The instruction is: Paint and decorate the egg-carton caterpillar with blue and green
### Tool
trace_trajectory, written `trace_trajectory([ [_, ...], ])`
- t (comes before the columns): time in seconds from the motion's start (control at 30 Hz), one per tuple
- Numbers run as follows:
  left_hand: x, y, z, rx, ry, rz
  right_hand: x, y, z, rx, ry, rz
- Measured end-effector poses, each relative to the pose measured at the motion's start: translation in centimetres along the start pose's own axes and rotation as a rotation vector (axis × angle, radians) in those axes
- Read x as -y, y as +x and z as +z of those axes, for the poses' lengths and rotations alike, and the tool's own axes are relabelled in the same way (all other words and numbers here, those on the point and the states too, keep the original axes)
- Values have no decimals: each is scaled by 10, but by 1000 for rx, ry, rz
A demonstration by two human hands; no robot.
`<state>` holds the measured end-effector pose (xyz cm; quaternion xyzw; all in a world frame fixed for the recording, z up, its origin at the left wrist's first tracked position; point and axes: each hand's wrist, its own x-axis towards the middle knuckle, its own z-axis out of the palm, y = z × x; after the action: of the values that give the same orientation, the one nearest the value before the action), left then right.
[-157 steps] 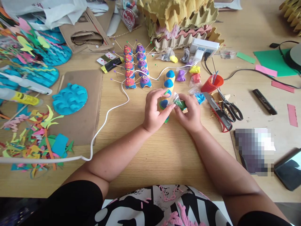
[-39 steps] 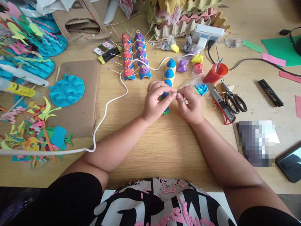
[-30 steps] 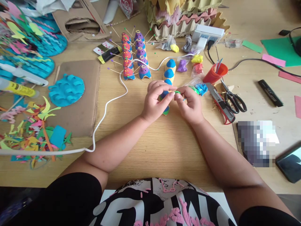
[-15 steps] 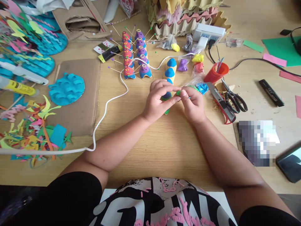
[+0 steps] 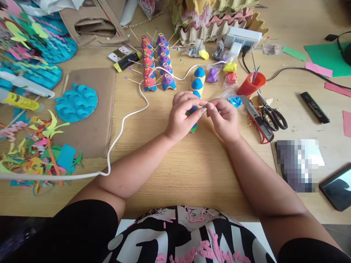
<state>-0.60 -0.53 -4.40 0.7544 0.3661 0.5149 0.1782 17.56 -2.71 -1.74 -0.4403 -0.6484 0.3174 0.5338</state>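
Egg-carton strip, blue-capped, lay partly behind the left hand; it and the right hand pinched green clay narrowly between fingertips, more hidden than half a second earlier, seemingly mid-shaping.

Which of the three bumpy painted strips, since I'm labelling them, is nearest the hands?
The blue-topped strip, partly hidden by the left hand. The red-topped strip and the purple-topped strip stand farther away, side by side.
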Motion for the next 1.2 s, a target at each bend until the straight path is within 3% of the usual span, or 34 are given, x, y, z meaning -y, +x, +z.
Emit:
trace_trajectory([
  [0.17, 3, 0, -1, 5, -22, 49, 1, -1, 1, 13, 4, -11],
  [0.37, 11, -1, 4, -25, 60, 11, 4, 0, 2, 5, 17, 29],
  [0.63, 6, 0, 2, -53, 42, -12, 0, -2, 2, -44, -39, -3],
  [0.87, 0, 2, 1, -138, -38, -22, -13, -3, -2, -261, -264, -133],
  [1.2, 16, -3, 11, -172, -113, -205, -24, 1, 0, -205, -192, -110],
])
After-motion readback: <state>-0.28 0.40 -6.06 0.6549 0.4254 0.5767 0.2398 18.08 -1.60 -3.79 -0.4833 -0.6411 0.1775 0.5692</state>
